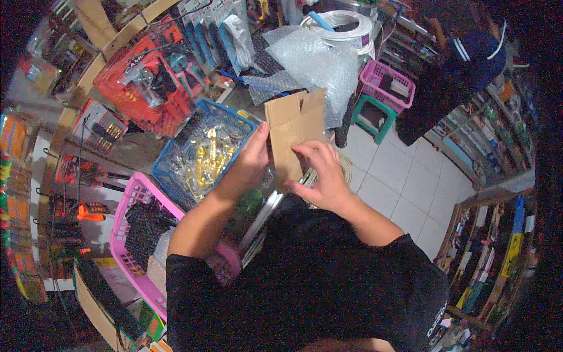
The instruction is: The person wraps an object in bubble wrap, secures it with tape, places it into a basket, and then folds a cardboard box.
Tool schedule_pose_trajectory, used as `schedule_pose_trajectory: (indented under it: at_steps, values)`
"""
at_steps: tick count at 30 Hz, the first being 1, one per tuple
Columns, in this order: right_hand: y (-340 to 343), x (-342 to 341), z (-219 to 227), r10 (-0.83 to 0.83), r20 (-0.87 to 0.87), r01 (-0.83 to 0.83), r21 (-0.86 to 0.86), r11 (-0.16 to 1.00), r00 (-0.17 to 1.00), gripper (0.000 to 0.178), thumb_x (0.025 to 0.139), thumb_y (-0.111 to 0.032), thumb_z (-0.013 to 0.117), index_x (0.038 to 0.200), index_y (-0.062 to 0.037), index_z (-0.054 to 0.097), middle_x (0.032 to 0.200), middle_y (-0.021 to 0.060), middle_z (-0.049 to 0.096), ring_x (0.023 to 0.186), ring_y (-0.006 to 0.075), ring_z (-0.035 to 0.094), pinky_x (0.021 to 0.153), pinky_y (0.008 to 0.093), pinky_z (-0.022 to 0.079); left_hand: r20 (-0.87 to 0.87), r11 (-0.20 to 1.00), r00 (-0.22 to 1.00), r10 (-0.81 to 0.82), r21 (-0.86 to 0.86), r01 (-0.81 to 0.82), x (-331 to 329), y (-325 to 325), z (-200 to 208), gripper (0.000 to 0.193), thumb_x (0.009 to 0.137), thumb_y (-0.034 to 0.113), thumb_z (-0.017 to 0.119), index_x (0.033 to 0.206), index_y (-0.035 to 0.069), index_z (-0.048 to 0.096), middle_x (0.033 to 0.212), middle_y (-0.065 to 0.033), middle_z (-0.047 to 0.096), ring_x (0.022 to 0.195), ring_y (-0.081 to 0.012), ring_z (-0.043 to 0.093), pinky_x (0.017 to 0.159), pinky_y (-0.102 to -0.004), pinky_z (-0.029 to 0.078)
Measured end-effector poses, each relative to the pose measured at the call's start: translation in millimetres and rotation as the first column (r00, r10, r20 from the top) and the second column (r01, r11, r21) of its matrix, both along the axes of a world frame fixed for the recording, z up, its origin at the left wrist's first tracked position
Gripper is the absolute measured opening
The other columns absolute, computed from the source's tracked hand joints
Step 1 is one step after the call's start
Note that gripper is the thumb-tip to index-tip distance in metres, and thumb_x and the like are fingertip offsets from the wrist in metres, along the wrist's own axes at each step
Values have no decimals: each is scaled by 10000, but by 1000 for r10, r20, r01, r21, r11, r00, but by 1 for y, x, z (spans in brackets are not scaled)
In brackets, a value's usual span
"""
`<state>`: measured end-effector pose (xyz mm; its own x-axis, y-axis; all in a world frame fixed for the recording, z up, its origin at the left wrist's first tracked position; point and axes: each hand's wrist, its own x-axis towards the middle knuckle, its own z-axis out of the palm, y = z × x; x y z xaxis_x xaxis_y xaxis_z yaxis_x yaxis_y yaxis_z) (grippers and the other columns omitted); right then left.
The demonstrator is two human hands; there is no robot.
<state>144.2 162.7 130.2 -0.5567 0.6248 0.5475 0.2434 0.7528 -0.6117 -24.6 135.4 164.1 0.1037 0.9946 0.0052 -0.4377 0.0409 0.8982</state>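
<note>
Clock: read from the box outward, 12 at top of view.
Box: plain brown cardboard box (284, 138), mid-view, raised in front of the dark shirt; flaps show at its 12 o'clock end.
Left hand (256, 148): at 9 o'clock, gripping the box's side, thumb along the edge; other fingers mostly hidden.
Right hand (322, 176): at 5 o'clock, half curled, fingertips at the near face, thumb by the lower end; cannot tell how firmly it grips.
Blue basket (205, 112): 9 o'clock, holding gold-coloured pieces (208, 155) in clear wrapping.
Large pink basket (121, 234): 8 o'clock, dark mesh-like material inside.
Red packages (146, 82): 10 o'clock.
Bubble wrap (328, 76): 1 o'clock, white coil (352, 40) beyond.
Green stool (375, 102): between 2 and 3, small pink basket (384, 97) on top.
</note>
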Motion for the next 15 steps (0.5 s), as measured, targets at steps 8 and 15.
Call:
schedule_pose_trajectory:
  at_steps: [8, 15]
  values:
    - [5, 0, 0, -50, -2, 50, 33, 998, 999, 354, 749, -271, 636, 1048, -93, 569, 992, 108, 512, 943, 299, 482, 836, 408, 369, -54, 994, 998, 44, -100, -49, -4, 4, -8, 482, 966, 351, 233, 1243, -6, 403, 1143, -154, 537, 1038, -209, 549, 883, -335, 445]
    - [20, -6, 21, -144, -189, 139, -40, 989, 971, 287, 769, -176, 626, 1019, -44, 572, 872, 113, 512, 805, 286, 514, 715, 358, 427, -247, 984, 962, 118, -104, -148, -7, 5, -25, 483, 956, 378, 304, 1171, -11, 491, 1083, -116, 568, 985, -152, 539, 872, -285, 404]
